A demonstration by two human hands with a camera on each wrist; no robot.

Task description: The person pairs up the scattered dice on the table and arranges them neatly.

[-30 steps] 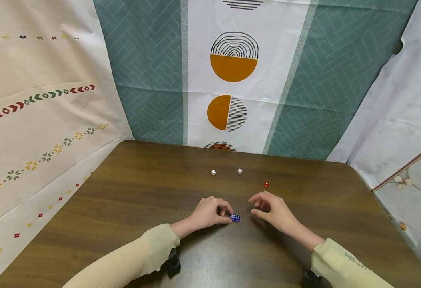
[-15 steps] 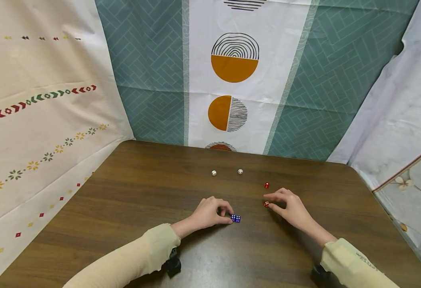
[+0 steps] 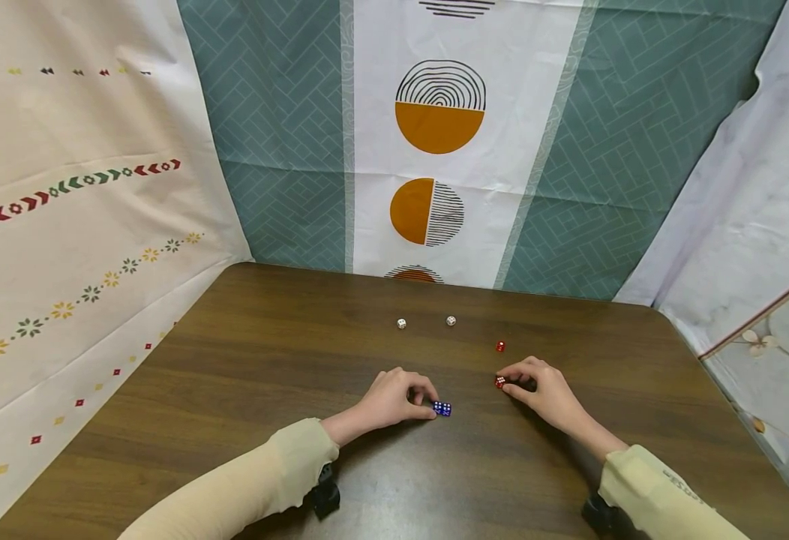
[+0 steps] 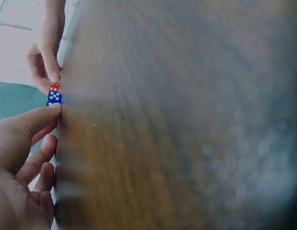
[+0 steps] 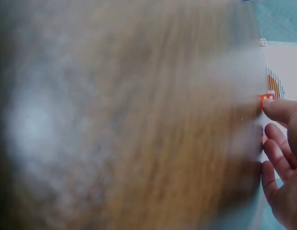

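Observation:
In the head view my left hand (image 3: pixel 394 397) rests at mid-table, thumb and finger at the left end of a pair of blue dice (image 3: pixel 442 409) that sit side by side. The left wrist view has the thumb against a blue die (image 4: pixel 54 97) with white pips. To the right, my right hand (image 3: pixel 544 394) pinches a red die (image 3: pixel 499 382) on the tabletop between thumb and index finger. The thumb is on this red die (image 5: pixel 266 98) in the right wrist view, with the other fingers loosely curled. A second red die (image 3: pixel 500 346) lies just beyond that hand.
Two white dice (image 3: pixel 402 324) stand farther back on the brown wooden table (image 3: pixel 286 330). Patterned cloths hang behind the table (image 3: pixel 286 187) and along both sides. Each wrist carries a dark camera under a pale sleeve (image 3: pixel 300 450).
My right hand has moved right, from beside the blue dice to the nearer red die, and its fingers have closed on it. The left hand has stayed at the blue dice.

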